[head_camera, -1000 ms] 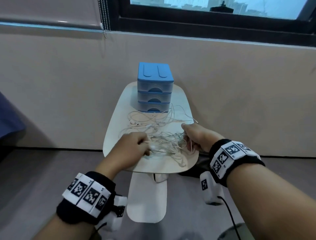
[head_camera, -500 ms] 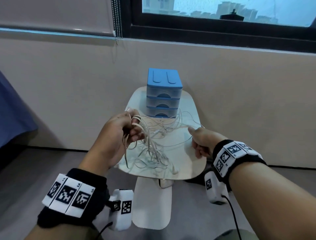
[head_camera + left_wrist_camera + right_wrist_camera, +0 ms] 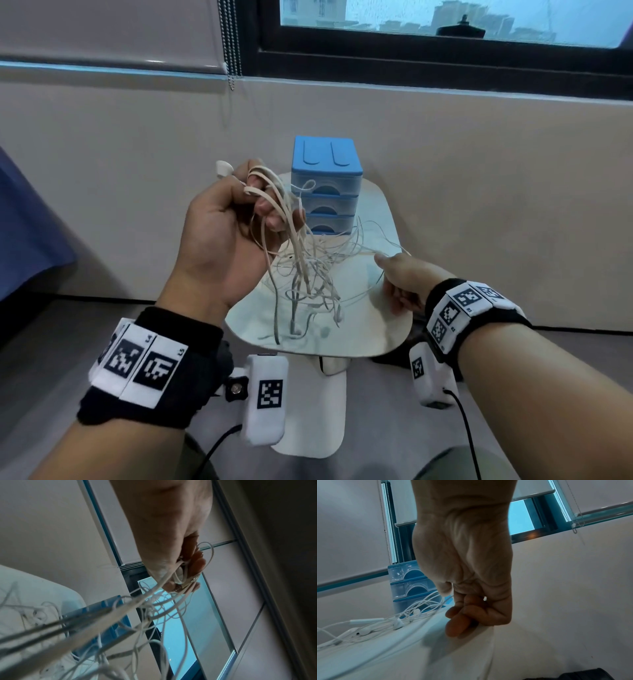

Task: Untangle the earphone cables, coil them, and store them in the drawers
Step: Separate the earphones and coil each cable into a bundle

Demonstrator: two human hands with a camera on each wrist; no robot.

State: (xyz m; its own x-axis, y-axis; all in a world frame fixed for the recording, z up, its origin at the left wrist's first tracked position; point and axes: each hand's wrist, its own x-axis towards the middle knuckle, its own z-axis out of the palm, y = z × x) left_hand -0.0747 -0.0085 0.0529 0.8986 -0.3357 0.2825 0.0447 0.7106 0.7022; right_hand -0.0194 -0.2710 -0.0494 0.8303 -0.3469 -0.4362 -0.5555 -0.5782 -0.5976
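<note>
My left hand (image 3: 253,205) is raised above the small white table (image 3: 370,329) and grips a bundle of tangled white earphone cables (image 3: 305,281). The cables hang from the fist down to the tabletop. An earbud (image 3: 223,168) sticks out above the fist. In the left wrist view the fingers (image 3: 185,572) are curled round several strands (image 3: 154,608). My right hand (image 3: 394,277) is at the table's right edge with fingers curled, and it pinches a thin strand that leads into the tangle. More cable and earbuds (image 3: 419,605) lie on the table. The blue three-drawer unit (image 3: 325,185) stands at the back with all drawers closed.
The table stands against a beige wall (image 3: 479,205) below a dark-framed window (image 3: 445,51). A blind's bead chain (image 3: 233,51) hangs at the upper left. Something blue (image 3: 27,233) is at the far left. A dark object (image 3: 390,359) lies on the floor under the table's right side.
My left hand has lifted the cable bundle from the tabletop to well above it, turning palm up. The right hand has stayed low at the table's right edge.
</note>
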